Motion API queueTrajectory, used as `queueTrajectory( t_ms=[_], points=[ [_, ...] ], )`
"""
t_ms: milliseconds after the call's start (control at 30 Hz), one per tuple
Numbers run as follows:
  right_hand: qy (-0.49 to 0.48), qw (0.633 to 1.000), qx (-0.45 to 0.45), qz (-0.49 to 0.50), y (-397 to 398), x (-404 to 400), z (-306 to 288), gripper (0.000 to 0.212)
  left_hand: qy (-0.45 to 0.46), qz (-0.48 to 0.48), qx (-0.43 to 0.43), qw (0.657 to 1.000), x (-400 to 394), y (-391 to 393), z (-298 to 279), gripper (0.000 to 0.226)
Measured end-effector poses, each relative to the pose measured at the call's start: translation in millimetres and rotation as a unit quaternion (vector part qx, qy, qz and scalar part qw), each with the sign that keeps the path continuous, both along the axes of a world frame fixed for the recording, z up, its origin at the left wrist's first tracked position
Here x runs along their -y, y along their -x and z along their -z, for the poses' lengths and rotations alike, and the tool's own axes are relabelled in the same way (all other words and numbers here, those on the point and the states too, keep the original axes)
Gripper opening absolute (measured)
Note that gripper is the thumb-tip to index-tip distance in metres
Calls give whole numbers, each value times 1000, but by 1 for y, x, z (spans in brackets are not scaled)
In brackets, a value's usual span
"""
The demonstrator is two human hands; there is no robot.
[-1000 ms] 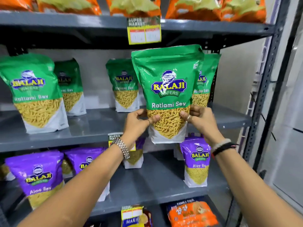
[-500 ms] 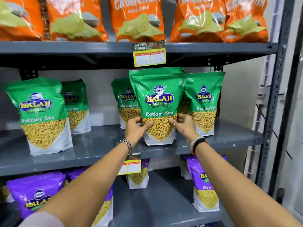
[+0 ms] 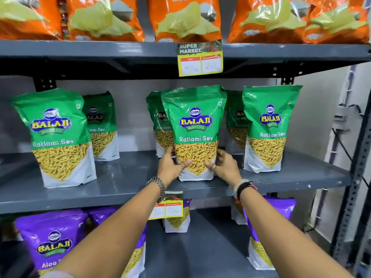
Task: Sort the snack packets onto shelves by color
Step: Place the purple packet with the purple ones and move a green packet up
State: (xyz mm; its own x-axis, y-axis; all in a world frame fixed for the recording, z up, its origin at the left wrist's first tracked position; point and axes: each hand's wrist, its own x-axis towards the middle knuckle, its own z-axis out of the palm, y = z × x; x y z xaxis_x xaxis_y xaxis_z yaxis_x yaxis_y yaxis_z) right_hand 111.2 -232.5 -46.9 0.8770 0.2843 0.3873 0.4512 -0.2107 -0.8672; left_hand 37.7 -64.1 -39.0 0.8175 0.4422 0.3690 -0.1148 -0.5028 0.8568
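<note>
A green Ratlami Sev packet (image 3: 194, 125) stands upright on the middle grey shelf (image 3: 128, 177), in front of another green packet (image 3: 158, 125). My left hand (image 3: 170, 165) grips its lower left side and my right hand (image 3: 222, 167) grips its lower right side, thumbs on the front. More green packets stand on this shelf at the left (image 3: 56, 137), behind it (image 3: 102, 125) and at the right (image 3: 269, 129). Orange packets (image 3: 186, 19) fill the shelf above. Purple packets (image 3: 52, 241) stand on the shelf below.
A yellow price tag (image 3: 200, 60) hangs from the upper shelf edge and another (image 3: 168, 209) from the middle one. The rack's grey upright (image 3: 353, 177) runs down the right side, with a wall and cables beyond. Bare shelf shows between the packets.
Both hands carried the green packet up and forward from in front of the rack and stood it on the middle shelf. My head has come closer to the shelf.
</note>
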Motion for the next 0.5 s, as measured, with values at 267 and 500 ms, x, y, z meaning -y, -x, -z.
queueTrajectory(
  t_ms=[267, 500],
  points=[
    [19, 1000, 15, -11, -1, -65, 4, 48, -15, -57, 14, 998, -57, 8, 4, 67],
    [17, 1000, 0, -16, -5, -84, 4, 48, -33, -44, 24, 998, -73, 3, 5, 64]
  ],
)
